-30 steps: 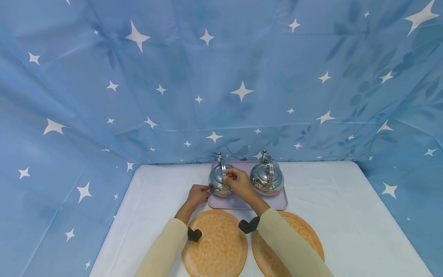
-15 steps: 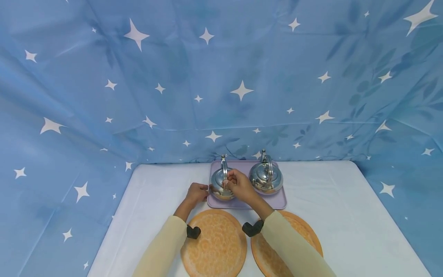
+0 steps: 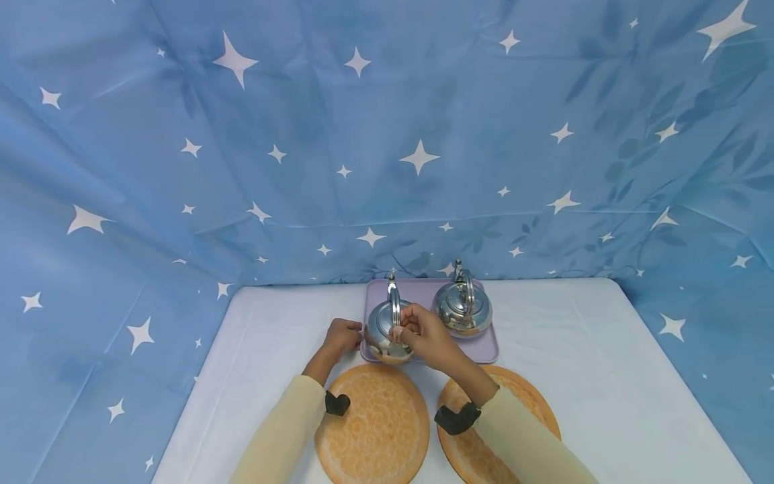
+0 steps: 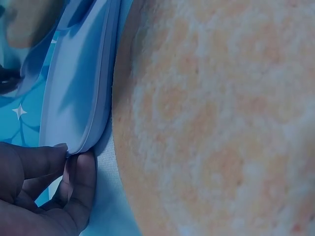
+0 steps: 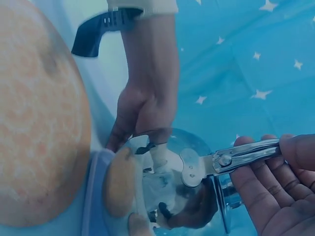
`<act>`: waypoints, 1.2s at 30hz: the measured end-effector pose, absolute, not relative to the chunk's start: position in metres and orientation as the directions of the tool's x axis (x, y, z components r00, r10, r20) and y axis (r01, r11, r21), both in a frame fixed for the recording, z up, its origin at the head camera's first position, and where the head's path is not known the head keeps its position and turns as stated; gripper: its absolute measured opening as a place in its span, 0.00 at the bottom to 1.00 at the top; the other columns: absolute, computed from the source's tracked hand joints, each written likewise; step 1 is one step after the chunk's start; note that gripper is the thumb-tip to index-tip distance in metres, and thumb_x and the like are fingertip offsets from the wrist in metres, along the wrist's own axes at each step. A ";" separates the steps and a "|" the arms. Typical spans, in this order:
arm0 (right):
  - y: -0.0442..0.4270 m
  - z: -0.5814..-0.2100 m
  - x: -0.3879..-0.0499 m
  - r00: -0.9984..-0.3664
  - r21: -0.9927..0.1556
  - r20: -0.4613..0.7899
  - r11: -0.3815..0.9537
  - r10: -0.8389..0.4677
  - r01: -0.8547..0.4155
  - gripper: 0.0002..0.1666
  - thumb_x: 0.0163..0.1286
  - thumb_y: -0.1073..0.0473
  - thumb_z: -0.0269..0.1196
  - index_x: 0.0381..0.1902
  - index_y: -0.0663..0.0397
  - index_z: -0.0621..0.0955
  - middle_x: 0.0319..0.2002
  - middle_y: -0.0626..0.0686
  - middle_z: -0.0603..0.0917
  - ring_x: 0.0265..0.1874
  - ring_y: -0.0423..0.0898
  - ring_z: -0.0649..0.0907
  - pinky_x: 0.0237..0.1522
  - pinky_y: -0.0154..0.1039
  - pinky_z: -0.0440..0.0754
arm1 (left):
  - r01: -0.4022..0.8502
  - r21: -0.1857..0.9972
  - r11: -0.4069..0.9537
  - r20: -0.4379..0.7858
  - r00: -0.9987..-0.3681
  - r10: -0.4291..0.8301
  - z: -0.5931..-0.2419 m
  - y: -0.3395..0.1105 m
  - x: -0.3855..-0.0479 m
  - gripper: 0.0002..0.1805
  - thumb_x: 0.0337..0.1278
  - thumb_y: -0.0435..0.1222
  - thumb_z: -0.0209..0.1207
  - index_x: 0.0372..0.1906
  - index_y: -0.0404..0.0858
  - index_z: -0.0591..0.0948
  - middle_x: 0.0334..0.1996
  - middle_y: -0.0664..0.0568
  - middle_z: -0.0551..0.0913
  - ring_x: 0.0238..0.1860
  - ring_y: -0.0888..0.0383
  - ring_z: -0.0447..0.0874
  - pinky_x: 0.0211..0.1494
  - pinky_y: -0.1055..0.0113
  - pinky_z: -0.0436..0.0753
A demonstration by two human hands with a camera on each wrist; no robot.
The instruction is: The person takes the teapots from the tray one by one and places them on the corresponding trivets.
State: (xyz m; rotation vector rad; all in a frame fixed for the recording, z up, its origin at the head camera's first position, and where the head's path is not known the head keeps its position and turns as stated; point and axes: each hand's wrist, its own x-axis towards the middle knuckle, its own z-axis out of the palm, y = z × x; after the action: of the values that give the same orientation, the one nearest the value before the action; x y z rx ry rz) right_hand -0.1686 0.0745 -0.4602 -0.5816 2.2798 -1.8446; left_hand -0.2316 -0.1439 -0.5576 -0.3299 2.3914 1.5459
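My right hand [image 3: 428,338] grips the handle [image 5: 253,151] of the left steel kettle [image 3: 379,329], fingers curled under it and thumb over it in the right wrist view. The kettle is over the front left of a lilac tray [image 3: 486,351]; whether its base touches the tray, I cannot tell. At the tray's left edge is my left hand [image 3: 343,336]. In the left wrist view its thumb and fingers [image 4: 84,179] pinch the tray's corner [image 4: 81,142]. A second steel kettle [image 3: 455,314] stands on the tray's right half, its handle upright.
Two round, orange-tan mats with a bread-like print lie in front of the tray: a left mat [image 3: 371,430] and a right mat [image 3: 465,444], partly under my right forearm. A white cloth [image 3: 605,376] covers the table. Behind hangs a blue star-patterned curtain [image 3: 387,121].
The left kettle has come toward me with my right hand, from mid-tray to over the tray's front edge. My left hand stays at the tray's left side. The right kettle keeps its place.
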 end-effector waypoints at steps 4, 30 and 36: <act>0.074 -0.457 -0.152 -0.906 -0.971 0.104 0.158 -0.409 -0.182 0.09 0.71 0.64 0.60 0.42 0.64 0.72 0.35 0.57 0.80 0.33 0.56 0.82 0.27 0.36 0.79 | -0.339 0.856 0.392 -0.343 -0.937 -0.061 -0.559 -0.143 -0.232 0.19 0.52 0.21 0.55 0.51 0.23 0.81 0.42 0.37 0.83 0.25 0.61 0.79 0.28 0.71 0.83; 0.070 -0.468 -0.069 -0.880 -0.987 -0.013 0.149 -0.475 -0.066 0.09 0.70 0.63 0.61 0.44 0.60 0.73 0.36 0.50 0.83 0.37 0.50 0.85 0.30 0.38 0.83 | -0.367 0.826 0.427 -0.363 -0.927 -0.093 -0.556 -0.140 -0.230 0.14 0.56 0.24 0.58 0.48 0.23 0.81 0.42 0.36 0.82 0.29 0.56 0.82 0.33 0.68 0.84; 0.069 -0.473 -0.059 -0.868 -0.988 0.017 0.126 -0.496 -0.091 0.09 0.70 0.62 0.61 0.43 0.59 0.73 0.36 0.50 0.84 0.37 0.47 0.85 0.36 0.45 0.85 | -0.369 0.823 0.432 -0.363 -0.926 -0.099 -0.557 -0.140 -0.231 0.13 0.55 0.24 0.59 0.46 0.23 0.82 0.38 0.38 0.83 0.25 0.59 0.80 0.31 0.69 0.84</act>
State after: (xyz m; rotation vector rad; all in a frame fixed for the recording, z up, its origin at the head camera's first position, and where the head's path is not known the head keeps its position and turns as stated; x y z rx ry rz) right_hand -0.0587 0.0688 -0.4728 -0.5719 2.0933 -1.7997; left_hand -0.2305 -0.1398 -0.5570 -0.4065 2.4270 1.4933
